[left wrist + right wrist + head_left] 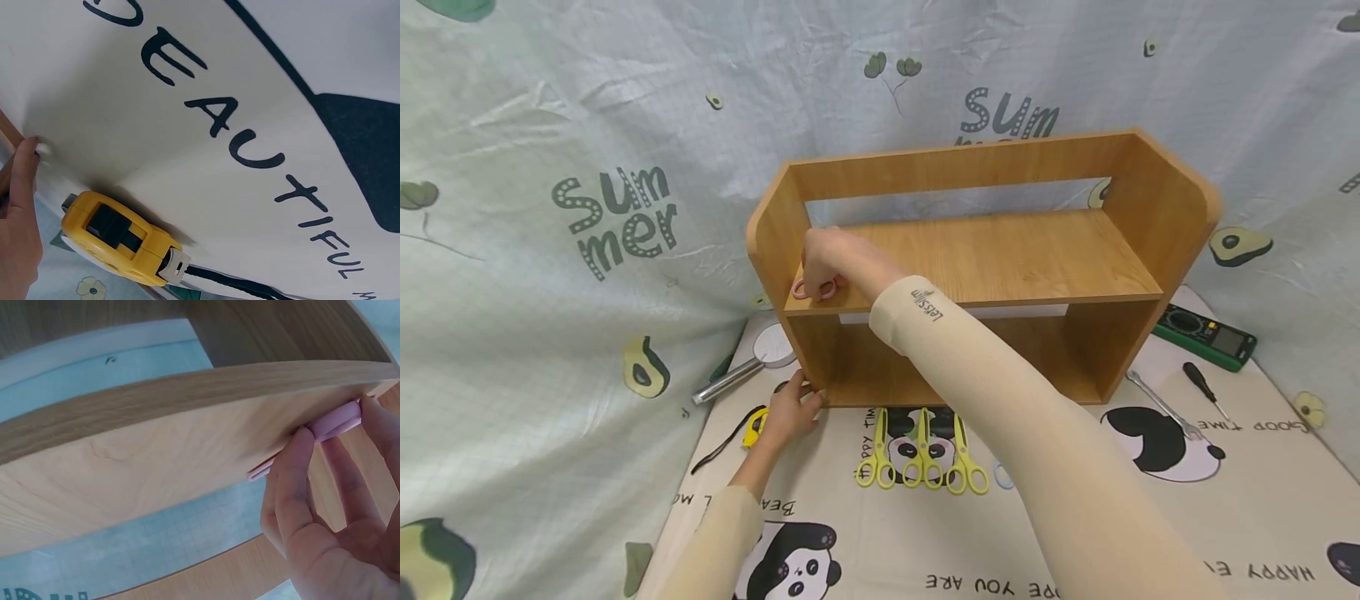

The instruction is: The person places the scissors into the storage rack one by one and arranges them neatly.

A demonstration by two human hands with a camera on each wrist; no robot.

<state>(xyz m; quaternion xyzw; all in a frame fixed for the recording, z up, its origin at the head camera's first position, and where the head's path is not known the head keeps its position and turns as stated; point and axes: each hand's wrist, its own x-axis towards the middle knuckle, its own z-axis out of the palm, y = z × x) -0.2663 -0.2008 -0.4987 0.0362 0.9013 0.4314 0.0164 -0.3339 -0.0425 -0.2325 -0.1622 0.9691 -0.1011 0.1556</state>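
A wooden two-tier shelf [992, 254] stands on the table. At the left end of its upper board, my right hand [831, 262] pinches the pink handles [337, 422] of a pair of scissors between thumb and fingers, right at the board's surface. The rest of the scissors is mostly hidden by the hand. Down at the shelf's front left corner, my left hand [793, 412] grips the bottom of the side panel, thumb at the front. A yellow tape measure [122, 237] with a black strap lies beside that hand.
Several yellow scissors [923, 454] lie in a row before the shelf, with a blue ring handle [1002, 475] partly behind my right sleeve. Left is a round-headed tool with a silver handle [730, 381]. Right are a green-cased multimeter [1206, 337], a screwdriver [1198, 382] and a wrench [1161, 404].
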